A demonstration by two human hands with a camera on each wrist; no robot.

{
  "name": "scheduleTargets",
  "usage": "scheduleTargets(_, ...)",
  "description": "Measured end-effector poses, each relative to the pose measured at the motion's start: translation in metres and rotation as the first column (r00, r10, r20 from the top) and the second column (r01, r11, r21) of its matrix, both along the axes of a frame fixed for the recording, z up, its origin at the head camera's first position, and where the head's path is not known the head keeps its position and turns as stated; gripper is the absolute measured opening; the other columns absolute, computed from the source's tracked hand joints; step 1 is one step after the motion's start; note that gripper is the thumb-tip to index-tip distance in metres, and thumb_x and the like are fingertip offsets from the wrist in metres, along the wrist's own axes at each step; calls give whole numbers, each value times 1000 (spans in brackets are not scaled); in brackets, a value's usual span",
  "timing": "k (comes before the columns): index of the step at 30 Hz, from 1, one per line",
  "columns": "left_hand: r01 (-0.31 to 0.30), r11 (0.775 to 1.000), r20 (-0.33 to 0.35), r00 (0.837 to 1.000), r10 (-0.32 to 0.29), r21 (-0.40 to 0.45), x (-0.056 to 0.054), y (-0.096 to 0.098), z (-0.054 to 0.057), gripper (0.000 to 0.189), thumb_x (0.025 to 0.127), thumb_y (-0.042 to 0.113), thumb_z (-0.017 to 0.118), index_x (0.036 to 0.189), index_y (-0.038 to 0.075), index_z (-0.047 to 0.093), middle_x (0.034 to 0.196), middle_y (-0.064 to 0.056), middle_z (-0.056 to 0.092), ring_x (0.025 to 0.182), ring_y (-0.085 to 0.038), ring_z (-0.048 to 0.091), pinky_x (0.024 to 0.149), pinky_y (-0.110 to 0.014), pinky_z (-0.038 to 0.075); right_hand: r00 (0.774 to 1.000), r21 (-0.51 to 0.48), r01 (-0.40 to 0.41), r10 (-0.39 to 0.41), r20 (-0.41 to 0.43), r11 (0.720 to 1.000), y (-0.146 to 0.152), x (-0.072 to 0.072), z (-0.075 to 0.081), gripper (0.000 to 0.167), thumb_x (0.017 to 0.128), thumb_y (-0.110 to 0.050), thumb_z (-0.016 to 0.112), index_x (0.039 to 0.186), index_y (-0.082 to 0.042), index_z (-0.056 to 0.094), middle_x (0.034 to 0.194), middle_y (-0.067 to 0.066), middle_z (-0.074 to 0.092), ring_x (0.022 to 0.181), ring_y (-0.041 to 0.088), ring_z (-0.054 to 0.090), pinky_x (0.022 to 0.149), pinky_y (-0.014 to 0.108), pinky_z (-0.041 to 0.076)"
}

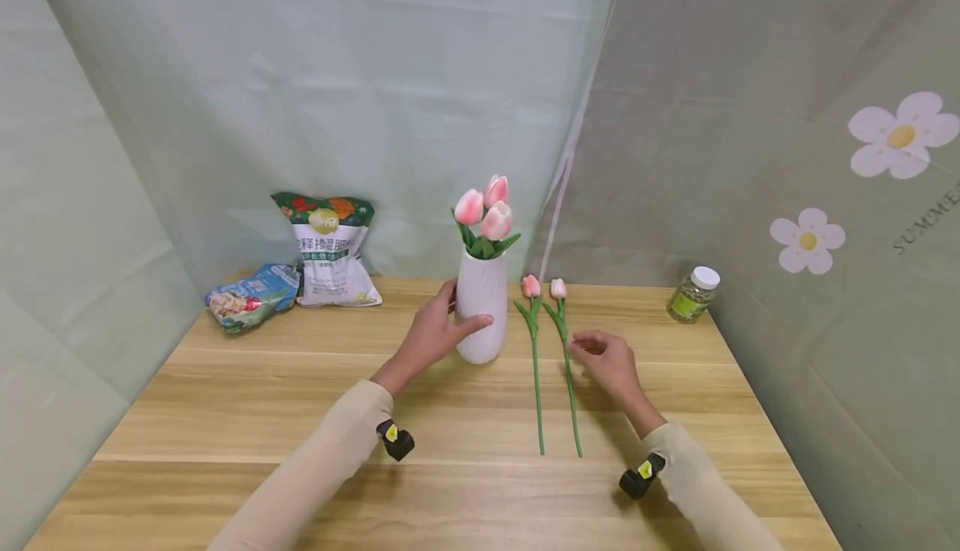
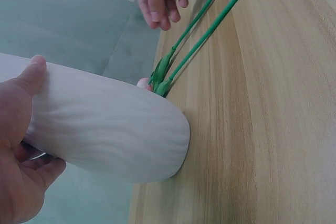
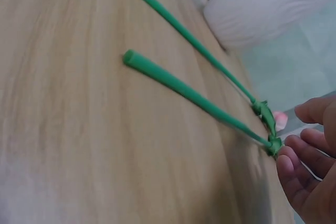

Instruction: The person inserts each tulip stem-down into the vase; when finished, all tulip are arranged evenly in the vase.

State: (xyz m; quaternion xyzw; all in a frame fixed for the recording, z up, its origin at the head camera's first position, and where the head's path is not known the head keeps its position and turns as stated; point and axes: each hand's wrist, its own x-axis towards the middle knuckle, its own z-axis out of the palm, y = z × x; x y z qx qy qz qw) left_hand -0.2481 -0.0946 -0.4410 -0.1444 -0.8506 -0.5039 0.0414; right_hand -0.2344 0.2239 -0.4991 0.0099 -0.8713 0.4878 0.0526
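My left hand (image 1: pixel 433 331) grips a white ribbed vase (image 1: pixel 482 305) around its side, thumb across the front and fingers behind. Three pink tulips (image 1: pixel 495 222) with green leaves stand in the vase. To its right, two more tulips lie side by side on the table, a nearer-to-vase tulip (image 1: pixel 535 359) and an outer tulip (image 1: pixel 566 359), blooms toward the wall. My right hand (image 1: pixel 609 361) hovers just right of the outer stem, fingers loosely bent with a gap between thumb and fingertips. In the right wrist view its fingers (image 3: pixel 307 161) hold nothing, close by the leaves.
At the back left, a white-and-green bag (image 1: pixel 333 255) stands upright beside a blue packet (image 1: pixel 255 297) lying down. A small jar (image 1: pixel 693 294) with a white lid stands at the back right corner. Cloth walls (image 1: pixel 375 101) enclose the wooden table (image 1: pixel 465 493).
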Motion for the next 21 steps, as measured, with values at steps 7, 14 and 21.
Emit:
scheduleTargets(7,-1,1000,10,1000,1,-5,1,1,1,93,88,48,79,156,2,33,152,-20,49,139,-33,50,112,-49,46,1000,33,-1,0,10,999,1,-1,-9,27,90,-20,79,112,-4,77,97,8,77,91,22,73,69,23,57)
scheduleTargets(14,-14,1000,16,1000,14,-10,1,1,0,93,88,48,79,155,2,34,151,-20,50,138,-33,51,112,-49,46,1000,65,-2,1,14,998,-1,-2,-14,25,90,-21,79,110,-5,77,95,6,78,91,22,73,77,29,57)
scheduleTargets(21,-14,1000,7,1000,14,-10,0,1,0,93,88,48,79,155,2,35,151,-20,50,138,-33,51,112,-49,46,1000,79,19,-20,11,997,-3,-4,-17,24,87,-18,81,107,-4,77,94,7,78,88,22,75,72,26,56)
